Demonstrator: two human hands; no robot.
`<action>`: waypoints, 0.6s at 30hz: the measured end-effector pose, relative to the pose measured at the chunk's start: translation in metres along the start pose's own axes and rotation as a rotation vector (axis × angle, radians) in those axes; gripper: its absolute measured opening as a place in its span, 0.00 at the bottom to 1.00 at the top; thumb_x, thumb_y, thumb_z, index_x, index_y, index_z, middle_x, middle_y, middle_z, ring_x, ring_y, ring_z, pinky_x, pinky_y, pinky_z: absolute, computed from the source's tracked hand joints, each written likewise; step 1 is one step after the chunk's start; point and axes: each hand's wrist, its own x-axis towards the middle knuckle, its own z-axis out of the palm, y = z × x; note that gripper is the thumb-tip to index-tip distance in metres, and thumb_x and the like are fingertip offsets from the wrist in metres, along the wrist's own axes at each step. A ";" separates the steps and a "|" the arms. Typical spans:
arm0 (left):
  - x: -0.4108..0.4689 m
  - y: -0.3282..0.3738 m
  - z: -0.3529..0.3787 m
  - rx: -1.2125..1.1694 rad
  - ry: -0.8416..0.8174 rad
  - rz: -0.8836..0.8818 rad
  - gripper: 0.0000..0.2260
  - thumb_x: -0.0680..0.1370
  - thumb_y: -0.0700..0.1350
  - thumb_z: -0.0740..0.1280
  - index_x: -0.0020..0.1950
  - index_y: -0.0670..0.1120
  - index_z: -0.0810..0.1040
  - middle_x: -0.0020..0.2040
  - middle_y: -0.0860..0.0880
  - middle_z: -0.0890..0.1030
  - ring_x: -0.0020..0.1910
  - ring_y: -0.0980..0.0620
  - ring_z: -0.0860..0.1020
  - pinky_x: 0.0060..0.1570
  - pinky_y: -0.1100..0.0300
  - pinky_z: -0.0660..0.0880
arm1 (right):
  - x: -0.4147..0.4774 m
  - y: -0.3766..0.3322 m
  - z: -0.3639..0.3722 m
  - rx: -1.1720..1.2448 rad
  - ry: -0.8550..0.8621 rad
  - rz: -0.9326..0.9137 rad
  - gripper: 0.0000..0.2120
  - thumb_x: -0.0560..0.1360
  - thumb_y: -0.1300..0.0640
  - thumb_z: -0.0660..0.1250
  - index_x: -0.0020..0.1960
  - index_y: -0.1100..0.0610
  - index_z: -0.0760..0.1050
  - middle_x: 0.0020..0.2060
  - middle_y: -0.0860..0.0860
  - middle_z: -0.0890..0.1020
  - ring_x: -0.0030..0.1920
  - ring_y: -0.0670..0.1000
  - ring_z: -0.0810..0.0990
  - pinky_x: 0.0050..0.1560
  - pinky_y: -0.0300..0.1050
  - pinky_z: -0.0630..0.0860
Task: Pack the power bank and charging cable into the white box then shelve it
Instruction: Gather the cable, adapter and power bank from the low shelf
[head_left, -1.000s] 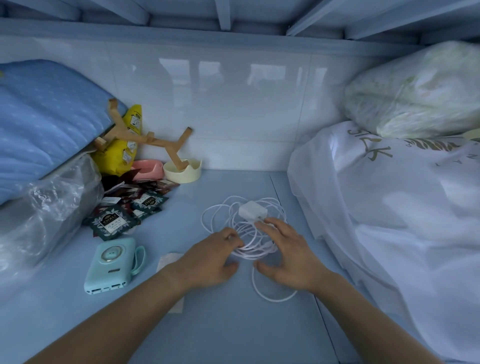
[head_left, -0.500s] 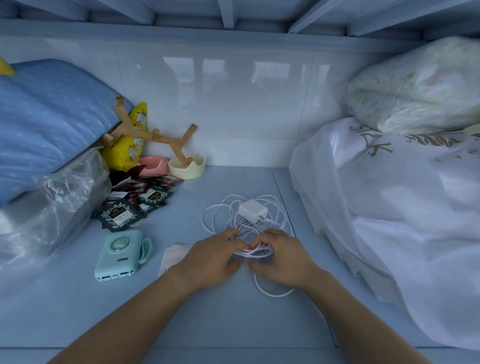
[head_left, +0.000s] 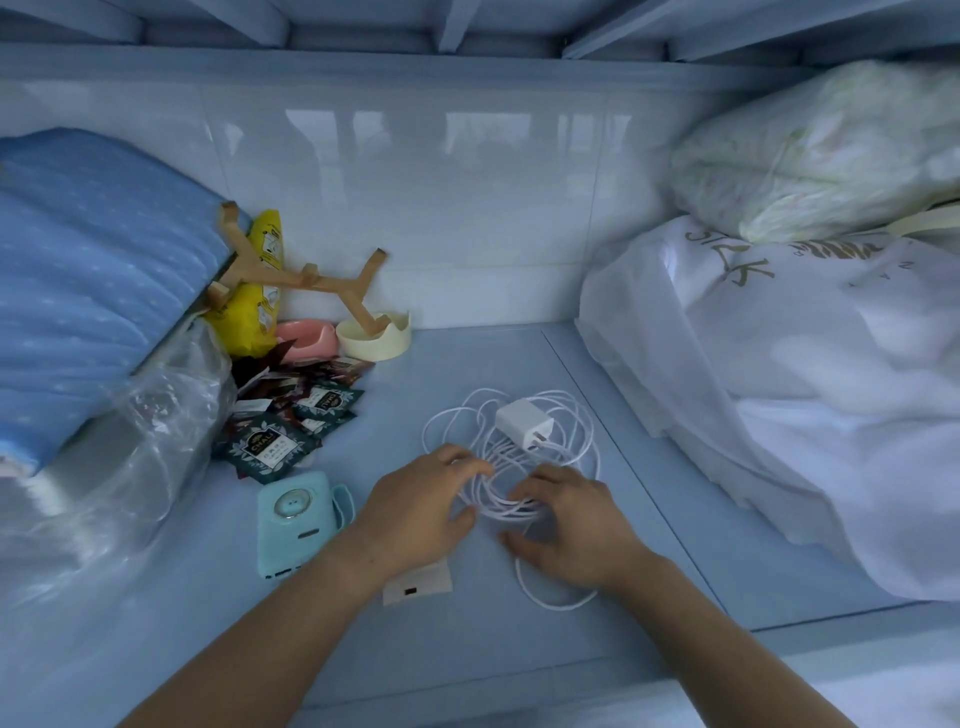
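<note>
A white charging cable (head_left: 571, 431) lies in loose coils on the blue shelf floor, with a white plug adapter (head_left: 522, 423) on top of it. My left hand (head_left: 421, 504) curls its fingers into the near loops. My right hand (head_left: 571, 519) curls its fingers round the same bundle from the right, and a loop of cable trails under its wrist. The mint-green power bank (head_left: 296, 519) lies flat just left of my left wrist. A small flat white piece (head_left: 418, 584) shows from under my left forearm; I cannot tell what it is.
Dark tea sachets (head_left: 280, 441) are scattered behind the power bank, with a cream bowl (head_left: 374, 343), a pink dish (head_left: 304, 338) and a wooden stand (head_left: 311, 280) near the wall. A blue quilt (head_left: 88, 291) over clear plastic fills the left; white bedding bags (head_left: 805, 405) fill the right.
Both hands closed in on the near part of the cable coil and gathered loops between them. The view shifted slightly, and the power bank now sits closer to my left wrist.
</note>
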 end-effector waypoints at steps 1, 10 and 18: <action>-0.003 -0.003 -0.004 0.002 -0.006 0.009 0.18 0.74 0.50 0.65 0.64 0.58 0.69 0.62 0.58 0.70 0.57 0.57 0.73 0.46 0.60 0.73 | -0.001 -0.008 0.002 0.012 0.006 0.009 0.19 0.66 0.41 0.67 0.55 0.45 0.75 0.51 0.43 0.78 0.55 0.50 0.76 0.55 0.49 0.72; -0.042 -0.033 -0.034 -0.003 -0.044 0.015 0.18 0.74 0.50 0.64 0.63 0.57 0.70 0.62 0.57 0.70 0.59 0.55 0.72 0.48 0.56 0.74 | 0.001 -0.063 0.014 -0.217 0.209 0.141 0.21 0.67 0.38 0.66 0.59 0.41 0.74 0.64 0.50 0.71 0.64 0.54 0.70 0.63 0.58 0.62; -0.071 -0.059 -0.048 0.077 -0.063 -0.004 0.18 0.74 0.50 0.64 0.65 0.55 0.70 0.62 0.55 0.72 0.61 0.54 0.70 0.58 0.58 0.68 | 0.008 -0.097 0.037 -0.092 -0.074 -0.077 0.24 0.69 0.38 0.66 0.61 0.46 0.73 0.66 0.45 0.72 0.69 0.48 0.65 0.71 0.54 0.54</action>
